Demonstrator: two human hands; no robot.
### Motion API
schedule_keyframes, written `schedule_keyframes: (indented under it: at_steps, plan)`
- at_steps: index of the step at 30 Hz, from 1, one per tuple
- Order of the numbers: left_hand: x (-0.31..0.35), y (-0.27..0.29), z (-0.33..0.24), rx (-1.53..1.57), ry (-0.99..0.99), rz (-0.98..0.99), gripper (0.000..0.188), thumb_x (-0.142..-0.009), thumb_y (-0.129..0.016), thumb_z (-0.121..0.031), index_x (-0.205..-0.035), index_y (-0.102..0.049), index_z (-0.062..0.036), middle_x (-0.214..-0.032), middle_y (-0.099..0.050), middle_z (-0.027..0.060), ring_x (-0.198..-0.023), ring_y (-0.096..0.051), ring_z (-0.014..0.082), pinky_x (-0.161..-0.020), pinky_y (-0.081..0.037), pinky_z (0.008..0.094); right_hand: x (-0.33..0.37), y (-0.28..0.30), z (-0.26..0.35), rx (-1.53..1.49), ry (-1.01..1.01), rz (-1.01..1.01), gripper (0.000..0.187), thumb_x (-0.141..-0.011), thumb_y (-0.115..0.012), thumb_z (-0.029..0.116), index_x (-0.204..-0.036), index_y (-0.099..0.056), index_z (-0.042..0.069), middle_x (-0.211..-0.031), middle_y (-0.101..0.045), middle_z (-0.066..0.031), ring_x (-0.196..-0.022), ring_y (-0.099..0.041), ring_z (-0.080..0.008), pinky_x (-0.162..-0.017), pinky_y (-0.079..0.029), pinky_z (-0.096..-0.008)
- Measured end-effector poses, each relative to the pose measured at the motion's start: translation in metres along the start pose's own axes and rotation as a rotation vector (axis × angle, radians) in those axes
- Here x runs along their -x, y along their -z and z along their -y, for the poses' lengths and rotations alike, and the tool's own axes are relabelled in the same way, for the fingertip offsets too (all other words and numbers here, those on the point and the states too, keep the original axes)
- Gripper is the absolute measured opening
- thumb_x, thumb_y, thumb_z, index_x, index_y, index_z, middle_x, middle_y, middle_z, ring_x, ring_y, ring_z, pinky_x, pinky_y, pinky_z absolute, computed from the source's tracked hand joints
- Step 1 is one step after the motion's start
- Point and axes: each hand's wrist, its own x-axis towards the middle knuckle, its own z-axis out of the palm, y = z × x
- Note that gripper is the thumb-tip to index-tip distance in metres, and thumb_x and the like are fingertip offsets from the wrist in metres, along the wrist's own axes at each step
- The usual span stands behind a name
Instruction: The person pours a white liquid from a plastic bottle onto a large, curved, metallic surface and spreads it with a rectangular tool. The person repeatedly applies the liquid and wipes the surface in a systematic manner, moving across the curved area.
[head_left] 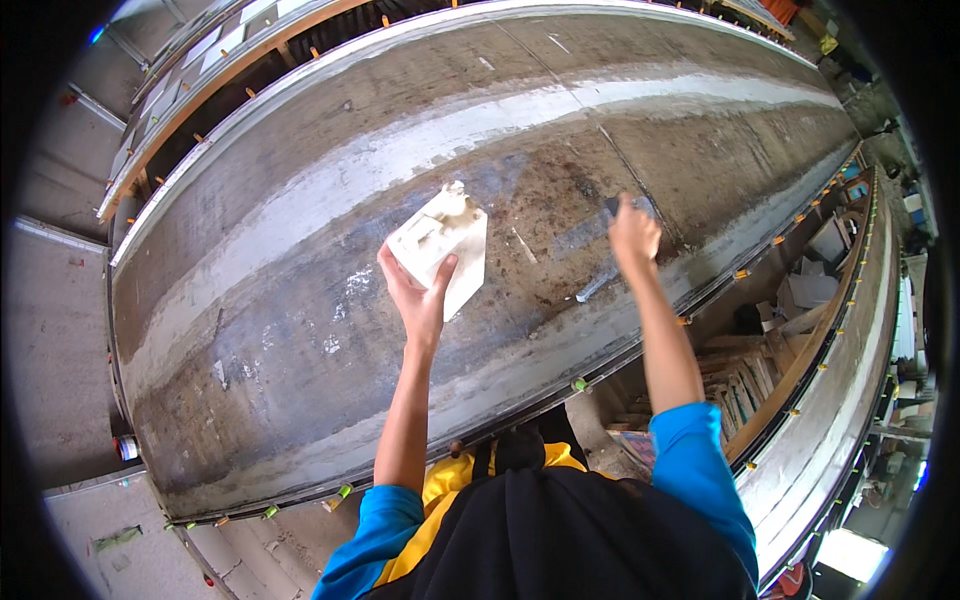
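Left fingers (447,272) grip white block (462,235), right fingers (628,204) dark tool (612,206), above stained, white-banded workshop table (550,190).

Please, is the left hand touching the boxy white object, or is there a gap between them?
Touching: the head view shows the left hand gripping the boxy white object, its thumb over the near face.

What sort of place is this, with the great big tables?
Probably a workshop: a long, stained table fills the middle, another long table curves along the right, and the left hand holds a white block.
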Motion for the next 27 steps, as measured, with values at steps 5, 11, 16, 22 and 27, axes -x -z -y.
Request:
schedule_keyframes:
  at_steps: [5, 11, 16, 22, 27]
  plan:
    - [0.005, 0.005, -0.006, 0.005, 0.029, -0.135, 0.067, -0.074, -0.073, -0.019, -0.123, -0.033, -0.0013, -0.114, -0.040, 0.0122, -0.111, -0.042, 0.0224, -0.095, -0.033, 0.0346, 0.111, -0.006, 0.100, 0.114, 0.574, -0.096, 0.019, -0.085, -0.057, 0.015, -0.102, -0.056, 0.006, -0.051, -0.051, -0.0034, -0.037, -0.040, -0.0102, -0.029, -0.029, -0.0214]
    - [0.010, 0.010, -0.004, -0.002, 0.020, -0.206, 0.066, -0.074, -0.072, -0.020, -0.124, -0.032, -0.0013, -0.114, -0.039, 0.0116, -0.112, -0.041, 0.0229, -0.096, -0.031, 0.0353, 0.010, 0.034, 0.062, -0.207, 0.373, 0.143, 0.031, -0.087, -0.058, 0.017, -0.116, -0.052, 0.010, -0.052, -0.052, -0.0030, -0.037, -0.041, -0.0093, -0.030, -0.031, -0.0201]
    - [0.016, 0.015, -0.009, -0.115, -0.005, -0.260, 0.070, -0.073, -0.072, -0.028, -0.125, -0.032, -0.0005, -0.114, -0.038, 0.0123, -0.111, -0.041, 0.0245, -0.095, -0.031, 0.0378, 0.013, -0.011, 0.068, 0.189, 0.546, -0.108, 0.035, -0.081, -0.061, 0.007, -0.115, -0.053, 0.007, -0.064, -0.063, -0.0133, -0.052, -0.061, -0.0156, -0.040, -0.049, -0.0272]
    - [0.031, 0.031, -0.006, -0.220, -0.060, -0.450, 0.071, -0.074, -0.069, -0.036, -0.124, -0.033, -0.0007, -0.112, -0.041, 0.0124, -0.108, -0.042, 0.0238, -0.094, -0.031, 0.0385, 0.035, 0.027, 0.108, -0.365, 0.974, 0.186, 0.028, -0.077, -0.061, -0.002, -0.104, -0.060, 0.005, -0.063, -0.063, -0.0115, -0.047, -0.056, -0.0142, -0.037, -0.042, -0.0207]
    - [0.043, 0.014, -0.010, -0.267, -0.109, -0.540, 0.070, -0.078, -0.067, -0.031, -0.128, -0.030, -0.0007, -0.115, -0.044, 0.0127, -0.108, -0.043, 0.0210, -0.095, -0.032, 0.0354, -0.060, -0.010, 0.158, -0.338, 1.103, -0.201, 0.021, -0.080, -0.057, -0.002, -0.099, -0.060, 0.007, -0.056, -0.058, -0.0073, -0.039, -0.047, -0.0109, -0.034, -0.036, -0.0196]
